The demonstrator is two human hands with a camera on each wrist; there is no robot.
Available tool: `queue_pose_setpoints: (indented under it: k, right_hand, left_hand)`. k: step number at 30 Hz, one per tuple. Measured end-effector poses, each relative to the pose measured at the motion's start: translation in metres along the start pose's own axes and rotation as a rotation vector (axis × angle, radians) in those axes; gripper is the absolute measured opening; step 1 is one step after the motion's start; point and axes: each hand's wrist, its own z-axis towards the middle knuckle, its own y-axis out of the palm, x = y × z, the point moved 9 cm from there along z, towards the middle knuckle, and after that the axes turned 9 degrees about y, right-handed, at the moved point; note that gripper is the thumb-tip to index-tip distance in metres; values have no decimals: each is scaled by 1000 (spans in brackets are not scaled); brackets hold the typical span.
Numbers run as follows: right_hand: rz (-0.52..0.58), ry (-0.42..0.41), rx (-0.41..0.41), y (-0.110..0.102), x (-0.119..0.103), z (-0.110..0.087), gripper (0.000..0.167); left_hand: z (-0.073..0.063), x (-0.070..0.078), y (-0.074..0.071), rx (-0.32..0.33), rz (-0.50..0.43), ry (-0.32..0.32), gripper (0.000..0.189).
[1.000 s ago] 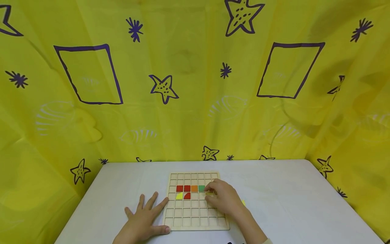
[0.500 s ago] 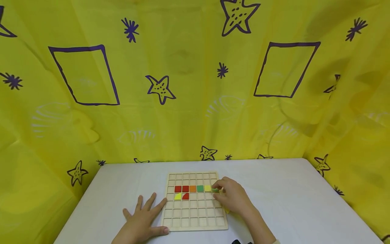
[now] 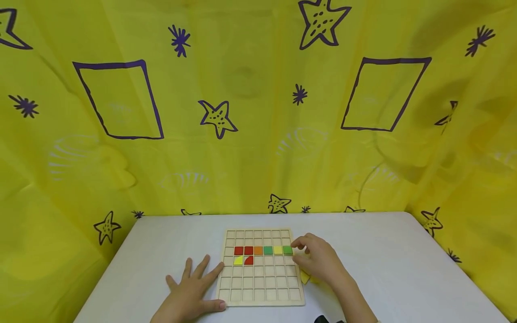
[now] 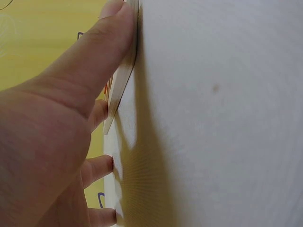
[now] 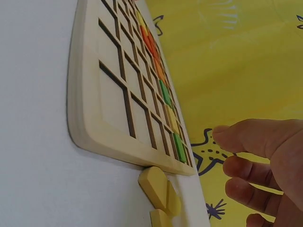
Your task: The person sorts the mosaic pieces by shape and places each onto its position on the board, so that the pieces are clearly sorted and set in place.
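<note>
A wooden grid board (image 3: 264, 282) lies on the table with coloured tiles in two of its rows. Its upper filled row runs red, red, orange (image 3: 258, 250), green (image 3: 268, 250), pale yellow (image 3: 278, 250) and lighter green (image 3: 287, 250). Below the reds sit a yellow tile (image 3: 238, 260) and a rounded red tile (image 3: 248, 260). My left hand (image 3: 190, 291) is spread flat, thumb and forefinger at the board's left edge. Just off the right edge, beside the lighter green tile, hovers my right hand (image 3: 321, 260); its fingers are loosely bent, with nothing between them in the right wrist view.
Several yellow wooden pieces (image 5: 155, 185) lie against the board's right side, partly under my right hand in the head view. A small black object (image 3: 322, 319) shows at the bottom edge. A yellow curtain (image 3: 250, 170) with starfish drawings hangs behind the white table (image 3: 169, 233).
My right hand has moved rightward off the board. The pale yellow and lighter green tiles now show in the row's last two cells. My left hand has stayed in place.
</note>
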Motion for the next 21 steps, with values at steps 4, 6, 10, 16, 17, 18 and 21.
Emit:
queue_pose_setpoints:
  k: [4, 6, 10, 16, 17, 18, 21]
  right_hand:
    - [6, 11, -7, -3, 5, 1, 22]
    - [10, 20, -9, -5, 8, 1, 23]
    - [12, 37, -14, -6, 15, 2, 25]
    - [21, 39, -22, -9, 21, 2, 25]
    - [24, 36, -25, -9, 21, 2, 25]
    - [23, 35, -29, -10, 22, 2, 25]
    - [22, 38, -38, -11, 23, 2, 24]
  left_hand:
    - [1, -1, 2, -7, -5, -12, 102]
    - [1, -1, 2, -8, -4, -11, 102]
    - [1, 0, 1, -5, -3, -1, 103]
    - [1, -3, 4, 3, -10, -5, 103]
    - [0, -3, 3, 5, -11, -4, 103]
    - [0, -2, 3, 6, -11, -3, 103]
    - [0, -1, 2, 12, -10, 7, 102]
